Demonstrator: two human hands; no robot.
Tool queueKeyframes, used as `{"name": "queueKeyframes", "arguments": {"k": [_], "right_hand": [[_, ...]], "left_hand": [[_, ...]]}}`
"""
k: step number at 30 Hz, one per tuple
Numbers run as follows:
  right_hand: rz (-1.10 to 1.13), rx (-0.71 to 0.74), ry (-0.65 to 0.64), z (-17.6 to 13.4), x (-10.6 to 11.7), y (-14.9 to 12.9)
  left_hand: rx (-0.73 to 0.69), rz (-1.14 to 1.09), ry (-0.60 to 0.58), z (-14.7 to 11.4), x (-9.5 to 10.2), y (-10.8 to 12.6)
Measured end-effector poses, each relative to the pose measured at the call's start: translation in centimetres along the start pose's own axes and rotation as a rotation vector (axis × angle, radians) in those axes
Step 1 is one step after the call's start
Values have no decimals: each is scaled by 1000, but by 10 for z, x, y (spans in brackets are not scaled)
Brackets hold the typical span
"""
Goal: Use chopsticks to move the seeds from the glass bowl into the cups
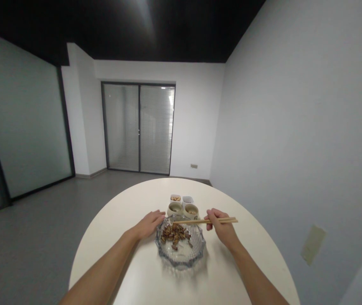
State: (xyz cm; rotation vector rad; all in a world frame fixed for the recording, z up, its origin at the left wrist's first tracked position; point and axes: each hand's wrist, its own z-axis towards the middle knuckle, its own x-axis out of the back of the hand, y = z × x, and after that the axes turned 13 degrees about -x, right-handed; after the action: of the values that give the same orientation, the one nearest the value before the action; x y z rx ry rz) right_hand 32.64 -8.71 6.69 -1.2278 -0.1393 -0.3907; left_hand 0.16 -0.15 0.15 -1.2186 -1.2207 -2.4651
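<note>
My right hand [218, 222] grips a pair of wooden chopsticks [193, 221], whose tips reach left over the far part of a clear glass bowl [181, 263]. In the bowl lies a heap of small, oblong brown pieces [175, 232]; their kind is too small to make out. Whether the tips hold a piece cannot be told. My left hand [150, 223] rests at the bowl's left side, its fingers stretched out toward the far rim and holding nothing. Just beyond the bowl stand two small beige round bowls, a left one [170, 213] and a right one [191, 214], each with something inside.
Behind the beige bowls are two small whitish containers, one [171, 202] with tan pieces and another [187, 204] to its right. All stand on a round white table [130, 199]. A white wall [295, 127] runs close along the right, and a glass door [155, 127] is at the back.
</note>
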Motion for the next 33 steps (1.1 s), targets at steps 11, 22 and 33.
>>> {"name": "queueKeyframes", "arguments": {"k": [11,22,33], "right_hand": [[8,0,382,8,3,10],[-162,18,412,16,0,29],[-145,19,396,18,2,32]], "left_hand": [[4,7,6,-1,0,2],[-38,27,-5,-1,1,5],[-12,22,3,0,-1,-1]]}}
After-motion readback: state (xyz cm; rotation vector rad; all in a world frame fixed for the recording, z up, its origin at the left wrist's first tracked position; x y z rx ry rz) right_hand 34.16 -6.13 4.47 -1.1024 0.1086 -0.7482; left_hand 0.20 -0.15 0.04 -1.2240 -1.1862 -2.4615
